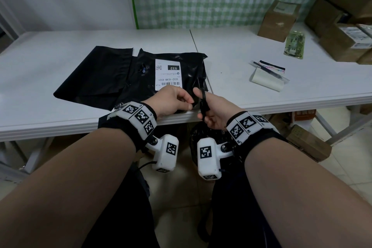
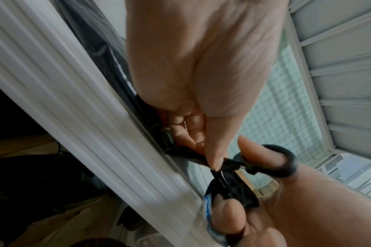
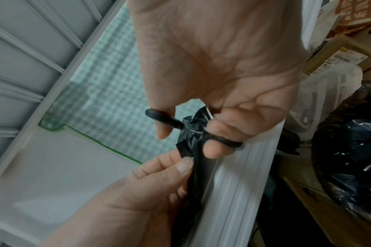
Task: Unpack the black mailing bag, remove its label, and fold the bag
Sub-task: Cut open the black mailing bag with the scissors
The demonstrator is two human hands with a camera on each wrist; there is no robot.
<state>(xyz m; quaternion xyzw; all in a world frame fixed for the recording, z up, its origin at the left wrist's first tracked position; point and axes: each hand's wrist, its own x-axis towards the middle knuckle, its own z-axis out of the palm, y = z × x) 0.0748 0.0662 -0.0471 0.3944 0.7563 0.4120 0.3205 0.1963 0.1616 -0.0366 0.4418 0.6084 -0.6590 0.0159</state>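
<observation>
The black mailing bag [image 1: 145, 86] lies crumpled on the white table [image 1: 60, 125], its white label [image 1: 168, 75] facing up. My left hand [image 1: 189, 104] pinches a bunched bit of the bag's near edge [image 2: 229, 180] between thumb and fingers at the table's front edge. Just to its right, my right hand [image 1: 203, 110] grips black-handled scissors [image 1: 203, 102], thumb through one loop [image 2: 286, 163] and a finger through the other [image 3: 227, 142]. The pinched black plastic [image 3: 191, 138] is gathered against the scissors. Their blades are hidden by the plastic.
A second flat black bag [image 1: 96, 74] lies left of the labelled one. A pen and notepad [image 1: 267, 75], a green packet [image 1: 295, 45] and cardboard boxes [image 1: 279, 20] sit right and back right. A black bin bag [image 3: 349, 158] hangs below the table's edge.
</observation>
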